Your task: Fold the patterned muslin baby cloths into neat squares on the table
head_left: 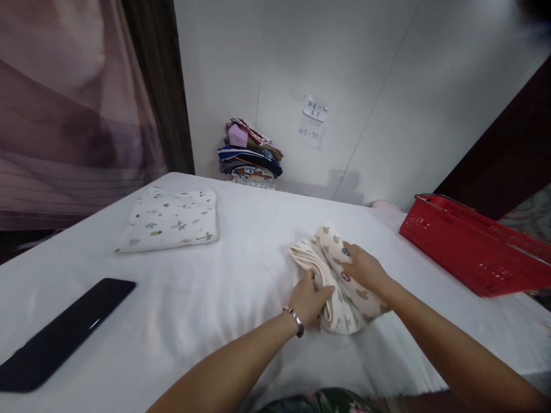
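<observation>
Clearly, your left hand and right hand each have a snug grip on the patterned cloth, folded in layers at the white surface. To your right sits a red basket, its inside hidden from view.

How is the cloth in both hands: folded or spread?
The cloth is folded: stacked layers show along its edge by the left hand.
</observation>
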Demonstrator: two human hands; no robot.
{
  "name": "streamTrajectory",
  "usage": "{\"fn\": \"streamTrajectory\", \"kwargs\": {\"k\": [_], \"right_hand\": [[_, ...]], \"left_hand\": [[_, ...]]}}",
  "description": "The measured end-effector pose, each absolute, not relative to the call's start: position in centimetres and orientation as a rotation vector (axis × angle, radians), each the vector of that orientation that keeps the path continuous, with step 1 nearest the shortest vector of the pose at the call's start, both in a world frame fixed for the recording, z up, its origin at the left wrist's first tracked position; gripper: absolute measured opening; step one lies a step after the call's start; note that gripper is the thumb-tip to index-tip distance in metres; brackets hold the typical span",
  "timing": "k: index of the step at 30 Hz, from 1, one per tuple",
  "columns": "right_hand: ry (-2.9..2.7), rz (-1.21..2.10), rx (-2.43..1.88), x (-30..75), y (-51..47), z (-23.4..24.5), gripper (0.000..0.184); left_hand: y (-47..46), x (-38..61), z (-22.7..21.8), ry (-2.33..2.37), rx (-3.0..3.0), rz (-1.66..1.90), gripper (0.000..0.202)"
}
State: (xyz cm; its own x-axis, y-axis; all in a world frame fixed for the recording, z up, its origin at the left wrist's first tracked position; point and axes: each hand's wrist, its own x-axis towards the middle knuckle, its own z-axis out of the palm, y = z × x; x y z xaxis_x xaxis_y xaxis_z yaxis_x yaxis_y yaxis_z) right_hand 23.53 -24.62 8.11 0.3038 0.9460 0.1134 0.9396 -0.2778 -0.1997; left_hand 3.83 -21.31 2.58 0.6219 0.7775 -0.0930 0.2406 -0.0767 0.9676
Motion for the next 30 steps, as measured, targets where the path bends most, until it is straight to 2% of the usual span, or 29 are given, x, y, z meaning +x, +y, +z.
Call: {"fn": "streamTrajectory", "kwargs": {"k": [4,10,15,20,24,28,30], "right_hand": [[-1.859,0.173,-2.172,20.7,-25.0,8.8,0.060],[-1.559,0.796,-1.832,21.0,-25.6,9.9,0.054],[-1.365,1.086,-1.801,22.6,-26.6,10.8,0.068],[-1.429,1.191,-1.743,23.3,-27.4,11.1,0.077],[-1.429,1.251,-1.697,23.5,-28.0,11.7,0.085],[-1.563,1.161,-1.727,24.0,-29.2,12.6,0.101],[-1.609,1.151,-1.732,24.2,-29.8,12.9,0.102]], "left_hand": [[-22.3,3.7,3.6,0.802,1.597,0.652,0.041],[-22.7,3.2,4.7,0.594,1.448,0.778,0.044],[-22.3,3.5,6.1,0.534,1.267,0.699,0.047],[-23.1,4.6,7.2,0.480,1.119,0.589,0.053],[-23.9,5.9,7.9,0.464,1.110,0.547,0.049],[-23.9,7.0,8.5,0.377,1.194,0.554,0.048],[-23.6,7.4,8.8,0.313,1.258,0.514,0.052]]}}
